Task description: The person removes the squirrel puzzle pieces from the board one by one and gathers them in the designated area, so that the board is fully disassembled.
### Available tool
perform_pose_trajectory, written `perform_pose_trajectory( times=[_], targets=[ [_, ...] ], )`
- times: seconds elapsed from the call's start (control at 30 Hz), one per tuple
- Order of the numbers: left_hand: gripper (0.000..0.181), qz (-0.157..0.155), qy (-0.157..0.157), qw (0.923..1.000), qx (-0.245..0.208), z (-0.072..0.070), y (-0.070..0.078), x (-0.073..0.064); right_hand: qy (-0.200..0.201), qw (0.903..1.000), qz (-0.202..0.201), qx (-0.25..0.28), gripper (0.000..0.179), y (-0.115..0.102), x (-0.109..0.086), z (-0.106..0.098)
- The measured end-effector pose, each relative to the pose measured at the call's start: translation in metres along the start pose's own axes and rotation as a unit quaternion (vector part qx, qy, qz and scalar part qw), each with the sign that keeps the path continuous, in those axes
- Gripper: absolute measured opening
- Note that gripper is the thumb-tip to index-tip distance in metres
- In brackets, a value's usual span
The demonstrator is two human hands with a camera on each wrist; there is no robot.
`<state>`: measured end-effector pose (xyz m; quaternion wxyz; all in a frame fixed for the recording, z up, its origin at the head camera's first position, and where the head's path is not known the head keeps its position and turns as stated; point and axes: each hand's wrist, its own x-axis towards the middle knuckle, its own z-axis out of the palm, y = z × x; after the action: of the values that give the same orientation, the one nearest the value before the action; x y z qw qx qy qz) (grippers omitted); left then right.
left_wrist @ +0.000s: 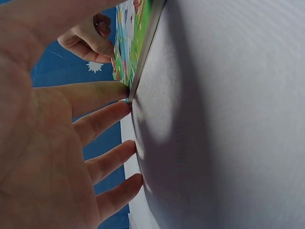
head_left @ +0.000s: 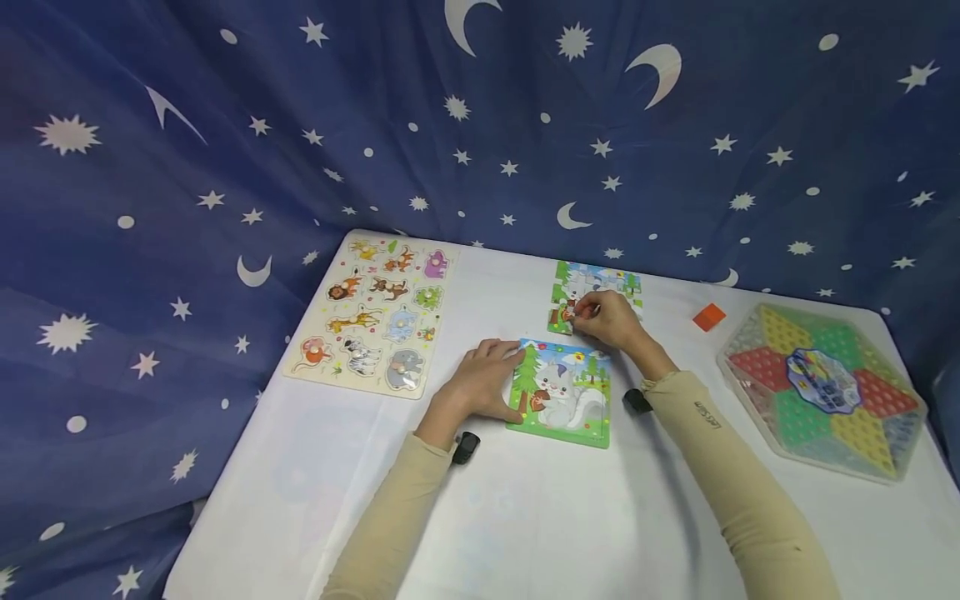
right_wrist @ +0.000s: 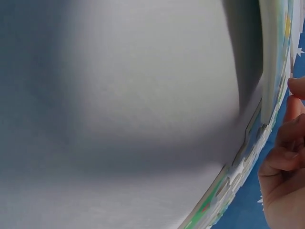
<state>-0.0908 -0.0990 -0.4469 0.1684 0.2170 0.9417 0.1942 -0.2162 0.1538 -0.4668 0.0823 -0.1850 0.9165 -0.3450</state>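
A square squirrel puzzle board point(head_left: 562, 396) with a green border lies on the white table. My left hand point(head_left: 483, 379) touches its left side, fingers spread and thumb at the lower left corner; in the left wrist view the index fingertip point(left_wrist: 121, 89) meets the board's edge. Beyond it lies a jigsaw of small pieces point(head_left: 592, 275) with a similar squirrel picture. My right hand point(head_left: 611, 321) is over its lower part, thumb and index finger pinching a small puzzle piece point(head_left: 567, 311) with red on it at the lower left. The hand hides part of this jigsaw.
A wooden animal peg puzzle point(head_left: 378, 321) lies at the left. To the right are a small orange-red square point(head_left: 708, 317) and a hexagonal Chinese checkers box point(head_left: 825, 392). A dark blue curtain point(head_left: 480, 125) with stars and moons hangs behind the table.
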Motion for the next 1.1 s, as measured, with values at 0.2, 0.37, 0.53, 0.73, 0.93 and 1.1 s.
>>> perform_pose_trajectory(
  times=[0.2, 0.37, 0.53, 0.73, 0.93, 1.1],
  targets=[
    [0.107, -0.003, 0.000, 1.0000, -0.002, 0.000, 0.000, 0.000, -0.004, 0.9998, 0.012, -0.013, 0.009, -0.003, 0.001, -0.004],
    [0.107, -0.008, -0.006, 0.9999, 0.001, 0.000, 0.000, 0.000, -0.014, 0.9996, 0.013, -0.021, 0.010, -0.002, 0.003, -0.006],
    [0.107, -0.008, -0.006, 0.9999, -0.005, 0.000, 0.000, -0.001, -0.022, 0.9994, 0.017, -0.021, 0.010, -0.002, 0.005, -0.007],
    [0.107, -0.006, -0.003, 1.0000, -0.004, 0.001, 0.000, -0.001, -0.035, 0.9987, 0.030, -0.020, 0.010, -0.001, 0.007, -0.006],
    [0.106, -0.004, 0.000, 1.0000, -0.007, 0.001, 0.000, -0.001, -0.038, 0.9984, 0.028, -0.030, 0.010, -0.001, 0.009, -0.006],
    [0.107, -0.004, -0.001, 1.0000, 0.000, 0.001, 0.000, -0.002, -0.035, 0.9985, 0.028, -0.031, 0.011, -0.002, 0.010, -0.005]
  ],
)
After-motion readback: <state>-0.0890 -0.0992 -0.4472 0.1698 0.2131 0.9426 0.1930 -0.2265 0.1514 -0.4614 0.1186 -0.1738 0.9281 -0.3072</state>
